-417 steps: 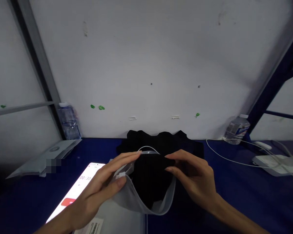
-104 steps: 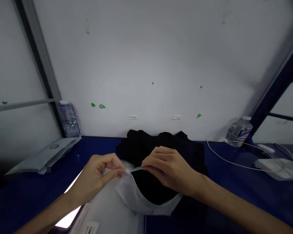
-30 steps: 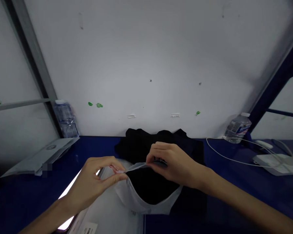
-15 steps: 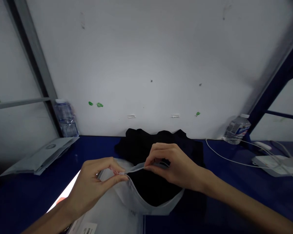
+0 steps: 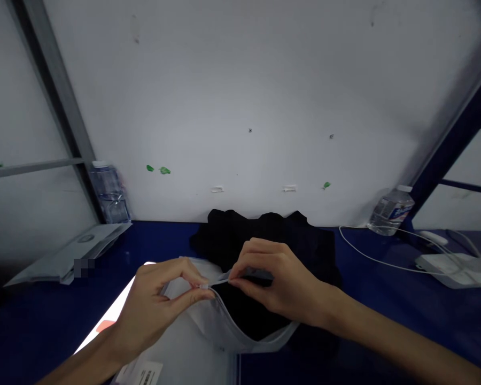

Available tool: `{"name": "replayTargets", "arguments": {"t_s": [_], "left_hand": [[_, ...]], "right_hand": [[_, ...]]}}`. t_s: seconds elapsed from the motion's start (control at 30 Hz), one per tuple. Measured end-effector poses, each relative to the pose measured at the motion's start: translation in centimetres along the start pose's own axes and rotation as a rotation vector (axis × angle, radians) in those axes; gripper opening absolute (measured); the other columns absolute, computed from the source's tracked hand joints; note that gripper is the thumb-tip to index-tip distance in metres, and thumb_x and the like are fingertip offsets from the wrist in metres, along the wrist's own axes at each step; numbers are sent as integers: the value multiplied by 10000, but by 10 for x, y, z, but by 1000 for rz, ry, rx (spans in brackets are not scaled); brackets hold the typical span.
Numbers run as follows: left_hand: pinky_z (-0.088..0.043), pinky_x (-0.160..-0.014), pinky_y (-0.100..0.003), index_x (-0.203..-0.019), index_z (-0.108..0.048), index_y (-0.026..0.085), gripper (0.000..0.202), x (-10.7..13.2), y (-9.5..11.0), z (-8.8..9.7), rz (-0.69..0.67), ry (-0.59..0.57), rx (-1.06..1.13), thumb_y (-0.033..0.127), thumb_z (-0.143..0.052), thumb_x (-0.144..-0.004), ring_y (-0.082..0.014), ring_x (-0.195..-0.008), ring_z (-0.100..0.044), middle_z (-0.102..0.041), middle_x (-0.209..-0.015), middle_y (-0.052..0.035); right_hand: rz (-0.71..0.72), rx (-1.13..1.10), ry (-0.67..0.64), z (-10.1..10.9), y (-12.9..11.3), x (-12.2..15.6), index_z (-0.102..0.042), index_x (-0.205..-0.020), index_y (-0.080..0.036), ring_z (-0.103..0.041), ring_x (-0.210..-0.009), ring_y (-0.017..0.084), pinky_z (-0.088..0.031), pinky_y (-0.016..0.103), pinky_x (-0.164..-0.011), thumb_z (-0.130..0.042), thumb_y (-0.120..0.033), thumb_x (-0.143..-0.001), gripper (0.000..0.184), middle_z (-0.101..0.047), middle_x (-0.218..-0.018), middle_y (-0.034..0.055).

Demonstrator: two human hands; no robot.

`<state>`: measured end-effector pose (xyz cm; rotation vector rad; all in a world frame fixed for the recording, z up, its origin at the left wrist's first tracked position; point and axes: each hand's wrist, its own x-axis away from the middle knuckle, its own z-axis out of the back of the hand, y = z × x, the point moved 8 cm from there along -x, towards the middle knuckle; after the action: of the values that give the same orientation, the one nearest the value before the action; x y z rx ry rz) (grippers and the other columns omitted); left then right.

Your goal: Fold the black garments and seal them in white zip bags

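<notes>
A frosted zip bag (image 5: 192,334) lies in front of me, its mouth gaping on the right side. My left hand (image 5: 164,299) pinches the small pale slider (image 5: 203,286) on the zip between thumb and forefinger. Just right of it, my right hand (image 5: 278,275) pinches the far edge of the bag's mouth. Dark fabric shows through the gap, and black cloth (image 5: 260,230) is spread behind the bag against the wall; whether they are one piece I cannot tell. A white label with a barcode (image 5: 148,373) shows at the bag's lower left.
A bright lit panel (image 5: 116,315) is partly under my left forearm on the blue table (image 5: 160,240). Flat grey packets (image 5: 72,254) and a water bottle (image 5: 110,192) are at left. Another bottle (image 5: 392,211), a white cable (image 5: 369,259) and a white power strip (image 5: 449,271) are at right.
My right hand has shifted slightly left along the bag's edge, closer to my left hand. My left hand keeps its pinch on the slider. The view has moved a little.
</notes>
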<state>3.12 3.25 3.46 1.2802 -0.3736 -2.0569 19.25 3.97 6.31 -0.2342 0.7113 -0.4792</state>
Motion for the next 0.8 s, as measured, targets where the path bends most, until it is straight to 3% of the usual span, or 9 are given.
{"name": "replayTargets", "arguments": {"t_s": [0.27,0.57,0.8], "left_hand": [[-505,-575,-203,-751,-689,238,135,1,9,3,-47,24,-28,212,-818,-779,-101,-592,-667,-723,-688,71],[-516,-591,-214,-748,-684,236,143,0,6,2,-13,7,-23,201,-819,-776,-110,-607,-672,-729,-698,65],[-514,-602,-206,-757,-684,236,139,3,5,3,-8,2,-30,205,-817,-780,-100,-616,-674,-729,-705,72]], "right_hand": [[67,3,34,-1,-5,1,-696,-886,-164,-609,-776,141,-497,257,-697,-681,-167,-893,16,-682,-831,22],[243,158,72,-1,-12,5,-673,-945,-150,-598,-761,151,-511,284,-700,-544,-213,-997,152,-682,-846,52],[257,220,74,-2,-12,6,-677,-944,-149,-585,-764,147,-494,283,-711,-555,-201,-993,141,-679,-871,49]]}}
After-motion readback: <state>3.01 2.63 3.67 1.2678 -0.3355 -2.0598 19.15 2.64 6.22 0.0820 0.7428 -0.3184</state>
